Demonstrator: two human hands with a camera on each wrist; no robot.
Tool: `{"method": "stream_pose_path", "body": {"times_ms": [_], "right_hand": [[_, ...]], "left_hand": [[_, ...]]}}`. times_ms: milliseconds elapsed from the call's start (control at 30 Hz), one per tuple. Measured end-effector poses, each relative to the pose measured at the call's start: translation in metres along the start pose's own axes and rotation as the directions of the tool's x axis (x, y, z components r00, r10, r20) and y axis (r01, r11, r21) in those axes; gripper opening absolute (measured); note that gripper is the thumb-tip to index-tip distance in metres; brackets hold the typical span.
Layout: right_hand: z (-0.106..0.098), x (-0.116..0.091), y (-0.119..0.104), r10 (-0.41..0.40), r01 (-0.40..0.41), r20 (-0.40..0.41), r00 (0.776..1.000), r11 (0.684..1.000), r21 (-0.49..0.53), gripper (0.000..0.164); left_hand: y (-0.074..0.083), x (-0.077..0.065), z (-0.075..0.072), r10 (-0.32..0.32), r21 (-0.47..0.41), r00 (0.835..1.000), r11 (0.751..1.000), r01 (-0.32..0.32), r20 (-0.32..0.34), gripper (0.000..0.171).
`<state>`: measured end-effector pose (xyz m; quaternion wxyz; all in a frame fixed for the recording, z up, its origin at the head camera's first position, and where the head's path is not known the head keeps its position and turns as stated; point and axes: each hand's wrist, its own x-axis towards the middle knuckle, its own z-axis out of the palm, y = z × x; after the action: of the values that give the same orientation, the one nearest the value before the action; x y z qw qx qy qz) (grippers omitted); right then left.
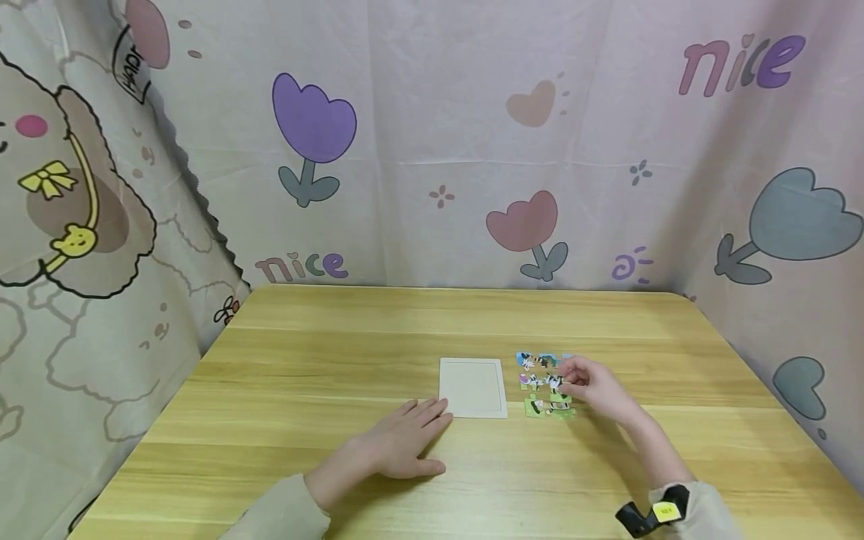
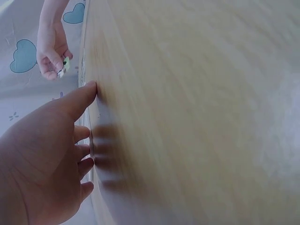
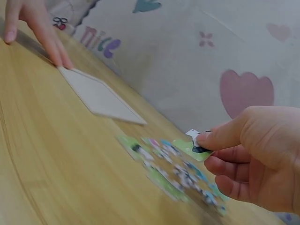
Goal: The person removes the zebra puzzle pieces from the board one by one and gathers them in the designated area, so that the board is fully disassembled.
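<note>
My right hand (image 1: 601, 388) pinches a jigsaw puzzle piece (image 3: 191, 149) between thumb and fingers, raised over the other pieces. Green with a black-and-white figure, the piece shows best in the right wrist view. Below it several loose puzzle pieces (image 1: 535, 407) lie in rough rows on the table, printed in green, blue, black and white. To their left is a flat, pale puzzle tray (image 1: 472, 388) with a raised rim. My left hand (image 1: 405, 441) rests palm down with fingers extended, fingertips at the tray's lower left corner.
The wooden table (image 1: 324, 337) has a light yellow grain. Behind it and at both sides hangs a printed curtain (image 1: 418, 112) with flowers, hearts and lettering. A black strap (image 1: 653, 516) with a yellow label circles the right wrist.
</note>
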<state>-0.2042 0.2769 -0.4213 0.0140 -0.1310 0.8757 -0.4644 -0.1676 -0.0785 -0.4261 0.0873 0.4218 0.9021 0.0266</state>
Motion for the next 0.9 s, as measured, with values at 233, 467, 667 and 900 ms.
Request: {"method": "stream_pose_path", "body": {"times_ms": [233, 467, 667, 900], "right_hand": [[-0.017, -0.017, 0.018, 0.018, -0.018, 0.035, 0.999, 1.0, 0.0, 0.023], [-0.023, -0.025, 0.029, 0.063, -0.058, 0.095, 0.994, 0.997, -0.045, 0.021], [-0.02, -0.027, 0.03, 0.118, -0.113, 0.045, 0.992, 0.989, -0.095, 0.02], [-0.018, -0.026, 0.033, 0.138, -0.14, -0.02, 0.99, 0.971, -0.194, 0.017]], "left_hand": [[-0.001, 0.0, 0.001, 0.002, -0.006, 1.0, 1.0, -0.002, -0.008, 0.072], [-0.002, -0.001, 0.002, -0.002, -0.019, 1.0, 1.0, 0.001, -0.009, 0.072], [-0.002, -0.001, 0.003, 0.0, -0.016, 1.0, 1.0, 0.0, -0.018, 0.072], [-0.002, 0.0, 0.003, 0.002, -0.009, 1.0, 1.0, -0.002, -0.017, 0.072]]}}
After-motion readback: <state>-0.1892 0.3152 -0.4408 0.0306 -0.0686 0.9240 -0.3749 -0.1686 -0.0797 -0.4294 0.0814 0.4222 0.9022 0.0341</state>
